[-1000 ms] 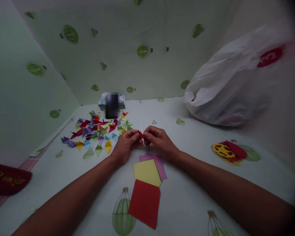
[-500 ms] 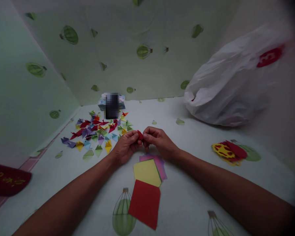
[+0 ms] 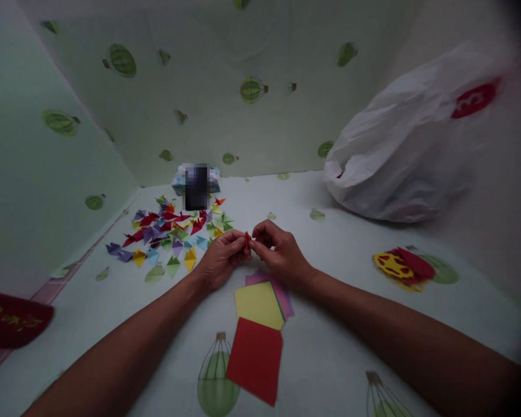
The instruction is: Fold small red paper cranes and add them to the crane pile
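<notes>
A small folded piece of red paper (image 3: 247, 239) is pinched between my two hands above the table. My left hand (image 3: 224, 258) grips it from the left with thumb and fingers. From the other side, the thumb and fingertips of my right hand (image 3: 278, 248) close on its right edge. Just below the hands lie square paper sheets: a purple one (image 3: 286, 296) partly covered, a yellow one (image 3: 258, 302) over it, and a red one (image 3: 257, 359) nearest me. Many small folded paper pieces (image 3: 172, 263) in several colours are spread to the left of my left hand.
A pixelated dark object (image 3: 197, 188) stands before a tissue box (image 3: 178, 184) at the back. A large white plastic bag (image 3: 386, 168) fills the back right. Yellow and red paper cut-outs (image 3: 393, 265) lie on the right; a dark red item (image 3: 15, 319) with yellow marks sits far left.
The red folded paper has turned and now looks narrower and more upright. My right hand's fingers have shifted slightly up and left; my left hand is almost still.
</notes>
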The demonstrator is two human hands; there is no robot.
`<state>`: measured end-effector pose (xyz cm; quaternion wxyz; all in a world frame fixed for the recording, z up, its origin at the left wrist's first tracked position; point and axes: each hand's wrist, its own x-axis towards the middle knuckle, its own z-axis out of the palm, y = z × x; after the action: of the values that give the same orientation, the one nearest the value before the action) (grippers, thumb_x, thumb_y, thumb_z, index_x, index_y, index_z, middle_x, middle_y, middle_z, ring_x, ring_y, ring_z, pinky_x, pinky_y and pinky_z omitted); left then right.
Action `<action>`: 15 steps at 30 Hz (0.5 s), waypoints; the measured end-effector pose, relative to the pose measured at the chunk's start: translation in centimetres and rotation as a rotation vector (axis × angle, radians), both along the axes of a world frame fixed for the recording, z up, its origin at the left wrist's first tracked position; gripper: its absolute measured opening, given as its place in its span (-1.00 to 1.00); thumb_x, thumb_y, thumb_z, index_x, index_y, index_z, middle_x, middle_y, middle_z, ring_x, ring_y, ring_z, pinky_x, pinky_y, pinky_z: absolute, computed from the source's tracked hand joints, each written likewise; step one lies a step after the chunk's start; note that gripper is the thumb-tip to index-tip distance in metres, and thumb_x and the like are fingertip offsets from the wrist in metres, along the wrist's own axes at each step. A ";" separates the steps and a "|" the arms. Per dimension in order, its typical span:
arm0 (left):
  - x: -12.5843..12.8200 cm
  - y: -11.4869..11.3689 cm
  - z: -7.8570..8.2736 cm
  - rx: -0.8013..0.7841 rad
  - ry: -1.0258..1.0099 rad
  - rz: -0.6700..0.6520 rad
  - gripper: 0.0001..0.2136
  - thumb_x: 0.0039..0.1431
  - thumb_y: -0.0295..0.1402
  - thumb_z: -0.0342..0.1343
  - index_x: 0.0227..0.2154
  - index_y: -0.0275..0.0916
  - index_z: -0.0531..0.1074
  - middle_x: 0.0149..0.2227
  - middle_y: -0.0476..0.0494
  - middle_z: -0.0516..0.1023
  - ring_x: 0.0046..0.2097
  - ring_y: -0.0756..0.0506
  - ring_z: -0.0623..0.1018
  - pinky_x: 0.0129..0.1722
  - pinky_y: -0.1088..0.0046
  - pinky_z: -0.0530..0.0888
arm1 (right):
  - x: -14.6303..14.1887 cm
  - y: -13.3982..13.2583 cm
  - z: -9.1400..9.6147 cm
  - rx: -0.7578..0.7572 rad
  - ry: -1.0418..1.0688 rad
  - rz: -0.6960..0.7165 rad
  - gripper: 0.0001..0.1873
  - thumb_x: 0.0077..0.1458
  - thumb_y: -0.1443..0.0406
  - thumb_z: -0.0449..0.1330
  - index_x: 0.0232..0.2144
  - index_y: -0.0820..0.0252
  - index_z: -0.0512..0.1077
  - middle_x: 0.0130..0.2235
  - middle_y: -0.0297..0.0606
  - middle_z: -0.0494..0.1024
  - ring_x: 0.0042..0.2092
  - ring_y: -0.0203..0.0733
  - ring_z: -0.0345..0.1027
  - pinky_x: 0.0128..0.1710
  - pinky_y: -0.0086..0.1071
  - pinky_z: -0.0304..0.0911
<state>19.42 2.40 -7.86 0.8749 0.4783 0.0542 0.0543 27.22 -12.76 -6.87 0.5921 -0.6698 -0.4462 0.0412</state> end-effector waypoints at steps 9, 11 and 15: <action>-0.1 -0.1 -0.2 0.058 0.005 0.037 -0.84 0.01 -0.37 0.38 -0.38 -0.30 0.55 -0.43 -0.01 0.56 -0.45 0.11 0.50 -0.39 0.65 0.48 | -0.2 -0.2 -0.3 0.003 -0.312 -0.168 -0.97 0.22 0.36 0.09 -0.26 0.16 0.31 -0.47 -0.37 0.40 -0.46 -0.30 0.28 -0.42 -0.41 0.17; -0.1 -0.1 -0.2 0.077 0.003 0.050 -0.84 0.01 -0.36 0.38 -0.39 -0.30 0.54 -0.43 -0.01 0.56 -0.45 0.10 0.51 -0.38 0.63 0.48 | -0.1 -0.2 -0.3 -0.008 -0.305 -0.175 -0.98 0.22 0.36 0.09 -0.27 0.17 0.32 -0.47 -0.36 0.41 -0.46 -0.29 0.28 -0.42 -0.41 0.16; -0.1 -0.2 -0.2 0.128 -0.011 0.089 -0.84 0.00 -0.35 0.38 -0.38 -0.28 0.54 -0.44 -0.01 0.57 -0.43 0.07 0.52 -0.35 0.58 0.49 | -0.1 -0.1 -0.2 -0.020 -0.247 -0.146 -0.98 0.21 0.36 0.10 -0.28 0.19 0.34 -0.47 -0.37 0.41 -0.46 -0.30 0.27 -0.42 -0.41 0.15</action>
<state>19.32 2.24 -8.09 0.8394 0.5302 0.0671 0.0989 27.16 -12.91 -7.11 0.5274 -0.7061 -0.4656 -0.0803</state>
